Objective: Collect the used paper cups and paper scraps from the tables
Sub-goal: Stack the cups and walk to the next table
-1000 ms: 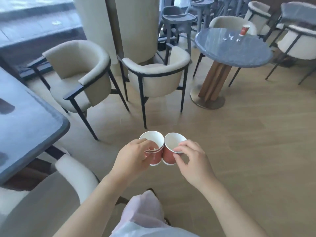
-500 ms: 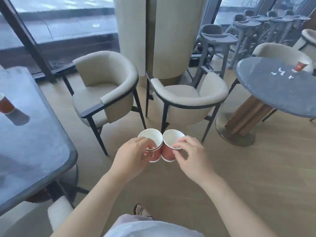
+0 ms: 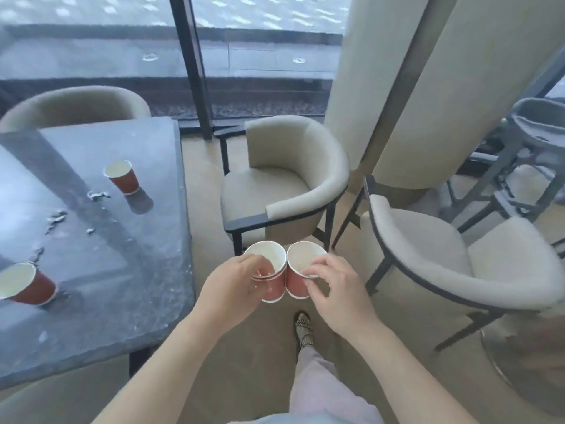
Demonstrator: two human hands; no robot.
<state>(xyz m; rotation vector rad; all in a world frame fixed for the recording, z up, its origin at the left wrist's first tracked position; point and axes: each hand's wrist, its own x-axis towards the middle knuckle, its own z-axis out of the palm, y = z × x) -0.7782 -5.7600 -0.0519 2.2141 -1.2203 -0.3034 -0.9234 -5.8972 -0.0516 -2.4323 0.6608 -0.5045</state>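
Café-type room, pale wood-look floor [image 3: 214, 166], tall window [image 3: 107, 56] with a dark frame along the back, wide cream pillar [image 3: 397, 71] at upper right. Dark stone-look table [image 3: 128, 270] fills the left side. On it: far cup [image 3: 122, 177], red with white inside, upright, toward the back; near cup [image 3: 26, 286], same kind, at the left edge of view, appears tilted by the wide lens. Paper scraps [image 3: 97, 195] lie between the two cups, small white bits scattered over the tabletop, some just beside the far cup. Left hand [image 3: 235, 289] is held over the floor just off the table's right edge, fingers curled round stacked cups [image 3: 273, 272]; more than one rim shows under the fingertips, exact count cannot be told. Right hand [image 3: 336, 292] pinches the near rim of a single cup [image 3: 298, 270] between thumb and forefinger, remaining fingers bent loosely along its wall. The stacked cups and the single cup are upright, mouths up, sides touching. Cream armchair [image 3: 284, 185] with dark frame stands straight ahead beyond the hands; second armchair [image 3: 443, 255] to the right; third armchair [image 3: 76, 105] behind the table. Grey high chair [image 3: 519, 163] at far right. Sandalled foot [image 3: 304, 330] on the floor below the hands.
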